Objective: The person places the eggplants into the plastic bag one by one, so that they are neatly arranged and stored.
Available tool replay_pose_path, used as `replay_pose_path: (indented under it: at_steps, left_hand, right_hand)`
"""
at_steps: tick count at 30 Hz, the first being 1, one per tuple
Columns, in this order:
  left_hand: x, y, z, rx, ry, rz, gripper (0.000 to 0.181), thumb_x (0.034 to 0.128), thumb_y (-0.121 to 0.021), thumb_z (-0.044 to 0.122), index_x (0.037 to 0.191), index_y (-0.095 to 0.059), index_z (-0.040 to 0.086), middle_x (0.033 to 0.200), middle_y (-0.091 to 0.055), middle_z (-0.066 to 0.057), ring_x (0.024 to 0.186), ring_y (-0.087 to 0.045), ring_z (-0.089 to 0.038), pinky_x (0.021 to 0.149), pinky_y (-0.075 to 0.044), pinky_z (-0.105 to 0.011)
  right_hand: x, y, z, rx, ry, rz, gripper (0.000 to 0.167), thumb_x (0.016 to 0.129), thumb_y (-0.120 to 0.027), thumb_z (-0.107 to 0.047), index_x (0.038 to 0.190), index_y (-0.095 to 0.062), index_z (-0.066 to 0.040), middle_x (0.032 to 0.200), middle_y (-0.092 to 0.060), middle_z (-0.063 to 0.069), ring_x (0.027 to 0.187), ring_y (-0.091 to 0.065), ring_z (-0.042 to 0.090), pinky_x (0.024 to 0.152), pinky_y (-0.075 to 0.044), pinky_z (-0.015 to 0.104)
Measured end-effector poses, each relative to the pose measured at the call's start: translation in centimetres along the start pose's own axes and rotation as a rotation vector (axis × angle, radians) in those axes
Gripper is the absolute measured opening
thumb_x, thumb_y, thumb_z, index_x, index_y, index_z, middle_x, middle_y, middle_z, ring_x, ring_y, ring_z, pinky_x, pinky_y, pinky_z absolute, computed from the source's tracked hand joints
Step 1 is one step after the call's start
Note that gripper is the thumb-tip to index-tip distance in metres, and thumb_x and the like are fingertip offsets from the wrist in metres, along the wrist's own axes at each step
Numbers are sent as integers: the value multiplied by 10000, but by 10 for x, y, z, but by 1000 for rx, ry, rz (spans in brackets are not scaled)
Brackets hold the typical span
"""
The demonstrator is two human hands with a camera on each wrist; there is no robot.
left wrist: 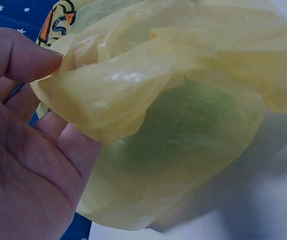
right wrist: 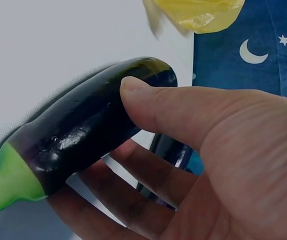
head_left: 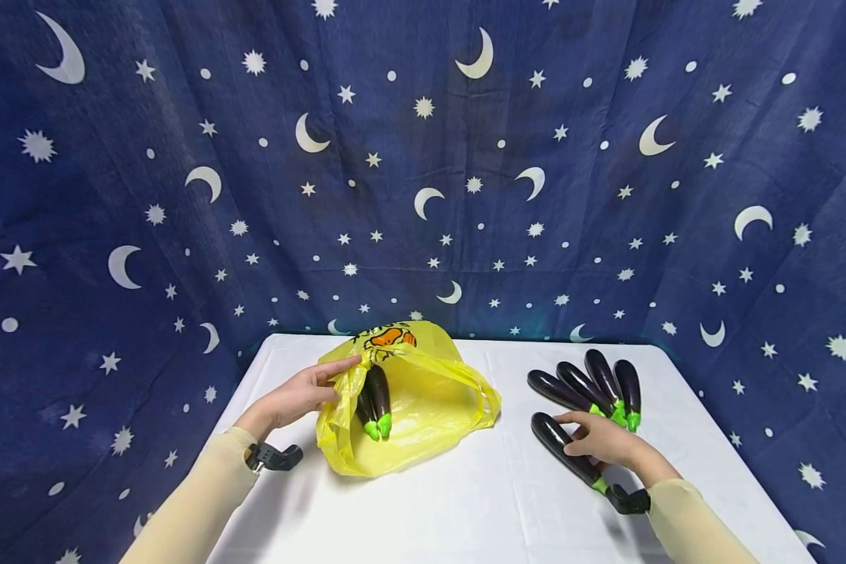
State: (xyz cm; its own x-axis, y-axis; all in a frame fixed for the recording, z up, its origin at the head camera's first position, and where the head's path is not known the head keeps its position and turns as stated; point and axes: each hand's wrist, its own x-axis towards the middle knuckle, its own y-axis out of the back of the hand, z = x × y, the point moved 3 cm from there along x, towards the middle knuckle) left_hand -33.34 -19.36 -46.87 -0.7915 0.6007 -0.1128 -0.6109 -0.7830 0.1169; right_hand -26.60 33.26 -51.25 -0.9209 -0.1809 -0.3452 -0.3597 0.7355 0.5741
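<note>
A yellow plastic bag (head_left: 433, 415) lies on its side with its mouth facing the near right. My left hand (head_left: 301, 399) holds its left rim, and in the left wrist view the thumb (left wrist: 36, 62) pinches the thin film against the fingers. Two dark eggplants (head_left: 377, 392) with green stems lie inside the bag. On the right, my right hand (head_left: 606, 440) grips another eggplant (right wrist: 91, 117), thumb on one side and fingers on the other. Its green end (right wrist: 13, 180) points away from the hand. Whether it touches the table is hard to tell.
Several more eggplants (head_left: 609, 380) lie fanned out on the white table (head_left: 479, 501), just beyond my right hand. A dark blue curtain (head_left: 465, 235) with moons and stars hangs behind the table and along both sides.
</note>
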Motion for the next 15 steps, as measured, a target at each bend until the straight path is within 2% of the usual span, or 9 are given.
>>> replay_pose_path:
  at_steps: [15]
  left_hand:
    - [0,1,-3,6,-2,-2,767,915,-532,-76,1620,-318,137,1635,-283,-161,1178,-562,-216,922,-538,-344]
  right_hand:
    - [-2,-1,0,-16,21,13,615,904,-744,-82,1477,-523,-50,1021,-607,120,799,-611,274,613,-561,437]
